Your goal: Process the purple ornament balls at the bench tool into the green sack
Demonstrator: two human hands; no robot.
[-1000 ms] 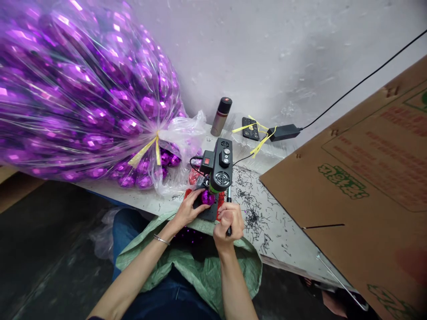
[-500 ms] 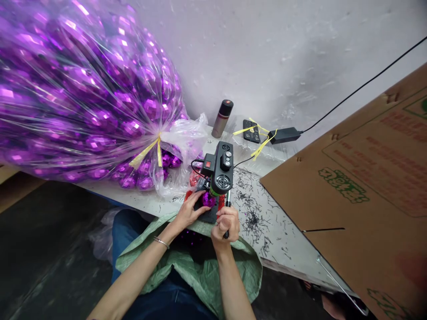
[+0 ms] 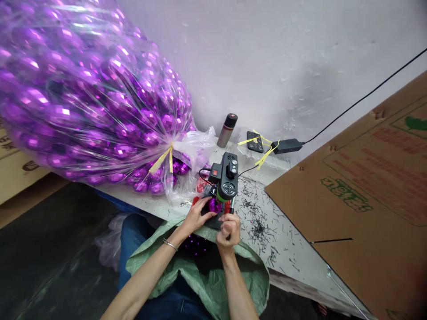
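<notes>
A small black bench drill press stands near the table's front edge. Below its head sits a shiny purple faceted ball. My left hand grips the ball from the left, thumb and fingers around it. Closed in a fist, my right hand holds the press's lever handle, which slopes down on the right side of the machine. Under my forearms an open green woven sack hangs at the table edge, with purple balls dimly visible inside.
A large tied clear bag of purple balls fills the left. Behind the press are a bottle, a phone-like black item, yellow ties and a power adapter. Dark shavings litter the table; a cardboard box leans at right.
The view has shifted, so everything appears slightly lower and further right. My left hand stays on the ball, and my right fist stays on the lever handle.
</notes>
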